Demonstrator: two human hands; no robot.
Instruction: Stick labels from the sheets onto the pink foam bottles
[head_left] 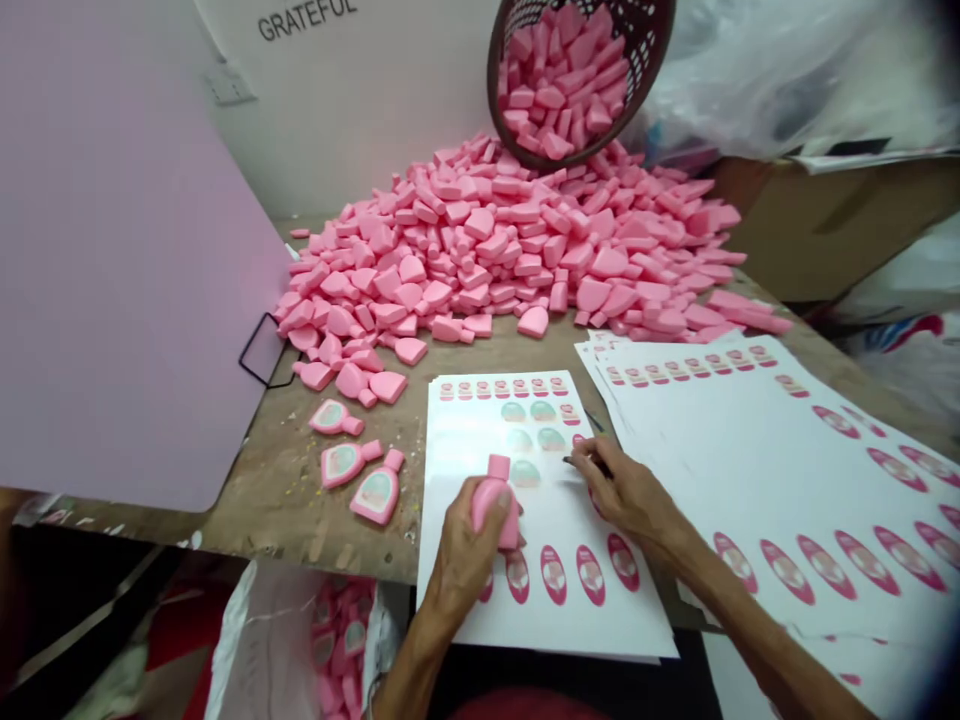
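Note:
My left hand is closed around a small pink bottle, whose cap points away from me. Below it lies a white sticker sheet with pale green labels and pink oval labels. Over the sheet's right side, my right hand pinches a thin dark tool; its exact kind is too small to make out. Left of the sheet, three pink bottles with green labels lie on the wooden table.
A big heap of pink bottles covers the back, beneath a tipped brown basket. More sticker sheets lie at right. A pale panel stands at left. Under the table edge, a white bag holds labelled bottles. A cardboard box sits at right.

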